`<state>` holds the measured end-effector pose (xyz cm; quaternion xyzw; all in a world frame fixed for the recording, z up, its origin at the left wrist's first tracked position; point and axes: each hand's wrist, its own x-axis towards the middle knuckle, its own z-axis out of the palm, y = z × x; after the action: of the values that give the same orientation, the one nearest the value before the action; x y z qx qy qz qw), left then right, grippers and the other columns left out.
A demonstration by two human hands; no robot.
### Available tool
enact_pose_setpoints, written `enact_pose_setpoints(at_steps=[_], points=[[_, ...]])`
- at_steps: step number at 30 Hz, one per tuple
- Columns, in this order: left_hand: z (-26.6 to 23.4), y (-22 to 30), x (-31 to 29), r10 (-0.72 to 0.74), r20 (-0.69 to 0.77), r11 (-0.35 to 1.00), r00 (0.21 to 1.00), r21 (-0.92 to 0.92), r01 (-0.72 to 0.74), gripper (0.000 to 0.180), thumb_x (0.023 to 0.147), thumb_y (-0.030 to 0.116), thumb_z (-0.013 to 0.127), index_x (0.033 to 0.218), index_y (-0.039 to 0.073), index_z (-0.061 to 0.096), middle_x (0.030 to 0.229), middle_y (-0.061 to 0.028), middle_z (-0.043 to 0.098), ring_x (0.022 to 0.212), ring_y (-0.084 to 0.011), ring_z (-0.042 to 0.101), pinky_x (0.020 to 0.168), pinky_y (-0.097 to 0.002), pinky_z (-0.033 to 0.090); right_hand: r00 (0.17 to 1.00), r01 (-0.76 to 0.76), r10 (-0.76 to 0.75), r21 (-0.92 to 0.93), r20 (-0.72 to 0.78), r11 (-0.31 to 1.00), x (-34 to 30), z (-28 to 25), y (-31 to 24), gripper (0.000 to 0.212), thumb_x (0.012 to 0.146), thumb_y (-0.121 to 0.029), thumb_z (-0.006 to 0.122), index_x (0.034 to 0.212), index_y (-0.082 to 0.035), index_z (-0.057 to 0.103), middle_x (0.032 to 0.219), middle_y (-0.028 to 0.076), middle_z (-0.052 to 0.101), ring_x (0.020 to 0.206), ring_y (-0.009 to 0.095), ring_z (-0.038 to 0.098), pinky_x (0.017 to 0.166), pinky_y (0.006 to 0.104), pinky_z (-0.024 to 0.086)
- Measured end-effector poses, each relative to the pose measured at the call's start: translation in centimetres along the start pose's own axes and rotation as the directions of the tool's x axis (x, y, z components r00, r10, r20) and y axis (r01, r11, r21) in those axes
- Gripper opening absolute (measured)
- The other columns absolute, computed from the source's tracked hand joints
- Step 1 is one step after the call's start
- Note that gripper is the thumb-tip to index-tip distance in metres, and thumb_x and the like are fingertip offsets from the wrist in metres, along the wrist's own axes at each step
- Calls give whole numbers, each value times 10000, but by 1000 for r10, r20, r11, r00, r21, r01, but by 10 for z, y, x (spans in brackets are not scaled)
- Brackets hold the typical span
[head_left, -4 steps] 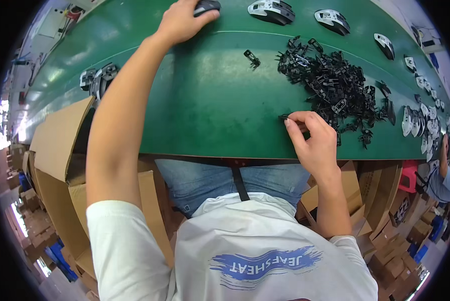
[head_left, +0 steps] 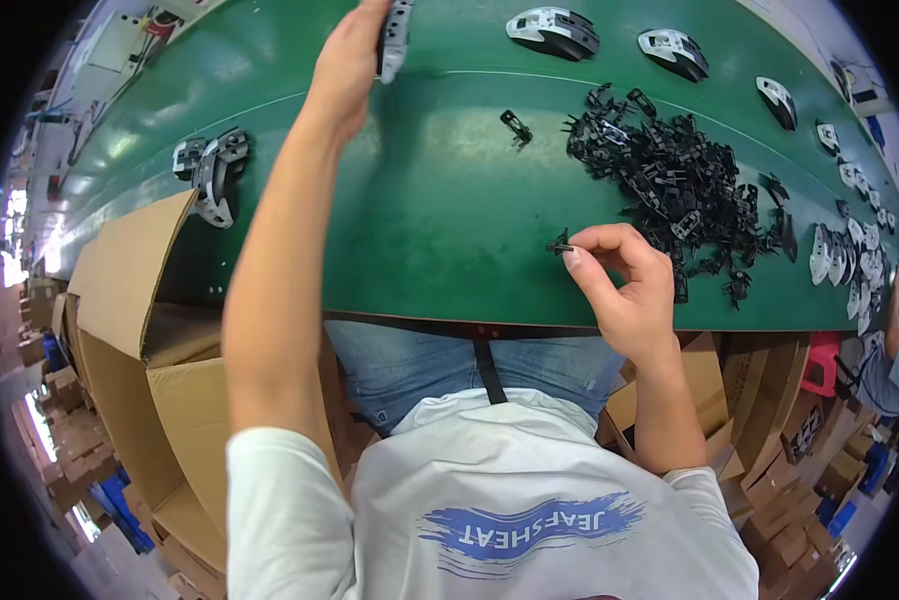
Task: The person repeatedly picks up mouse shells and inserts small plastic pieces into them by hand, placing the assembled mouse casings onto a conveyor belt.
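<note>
Black clip (head_left: 560, 246) pinched in right hand (head_left: 637, 285), clip pile (head_left: 684, 180) just beyond; pale-sided mouse shell (head_left: 393, 48) now turned up, gripped in left hand (head_left: 349, 66), leaving both hands occupied.

Hands (head_left: 634, 283) hold a mouse shell (head_left: 395, 45) and black clip (head_left: 559, 244)

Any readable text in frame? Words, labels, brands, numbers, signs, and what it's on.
White T-shirt: capitals over a blue brushstroke, upside down in view; wording not copied here.
Mouse part in left hand, black clips: any markings too small to read.
Background boxes: too small or blurred.
</note>
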<state>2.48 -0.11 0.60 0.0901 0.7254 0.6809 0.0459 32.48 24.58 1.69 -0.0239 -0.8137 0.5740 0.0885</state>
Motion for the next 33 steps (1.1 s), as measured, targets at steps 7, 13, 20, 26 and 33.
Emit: enact_pose_setpoints(at_steps=[7, 13, 20, 26, 33], points=[[42, 38, -183, -86, 324, 274, 942, -902, 335, 703, 1171, 586, 361, 1529, 16, 565, 1428, -155, 690, 1271, -334, 680, 1083, -463, 560, 996, 7, -41, 420, 74, 908, 23, 27, -53, 109, 956, -38, 826, 1017, 31, 768, 966, 75, 781, 834, 111, 729, 766, 258, 577], [53, 40, -239, -82, 316, 320, 945, -890, 325, 767, 1175, 635, 253, 1589, 35, 491, 1492, -127, 635, 1340, -262, 645, 1151, -440, 521, 885, 462, -466, -134, -2, 877, 39, 60, -51, 145, 825, 0, 866, 910, -46, 759, 802, 29, 751, 625, 180, 655, 617, 302, 493], [59, 48, -252, -205, 315, 572, 927, -730, 375, 733, 1194, 590, 220, 1590, 37, 494, 1499, -124, 632, 1356, -241, 637, 1157, -420, 517, 858, 459, -496, -233, -132, 857, 25, 72, -41, 154, 823, -7, 869, 889, -75, 748, 733, 6, 705, 589, 171, 598, 600, 339, 459], [65, 47, -254, -257, 286, 589, 923, -710, 384, 695, 1207, 541, 225, 1576, 19, 499, 1448, -132, 668, 1330, -221, 652, 1150, -391, 517, 846, 496, -533, -353, -9, 793, 20, 59, -37, 151, 828, -61, 878, 915, -89, 757, 774, 25, 698, 643, 219, 624, 620, 361, 470], [62, 49, -260, -287, 284, 638, 915, -656, 404, 609, 1215, 504, 302, 1460, 18, 575, 1279, -64, 690, 1101, -123, 663, 997, -295, 536, 904, 427, -418, -273, 94, 862, 13, 47, -46, 156, 864, -107, 880, 985, -69, 788, 816, 47, 711, 701, 214, 672, 707, 356, 535]])
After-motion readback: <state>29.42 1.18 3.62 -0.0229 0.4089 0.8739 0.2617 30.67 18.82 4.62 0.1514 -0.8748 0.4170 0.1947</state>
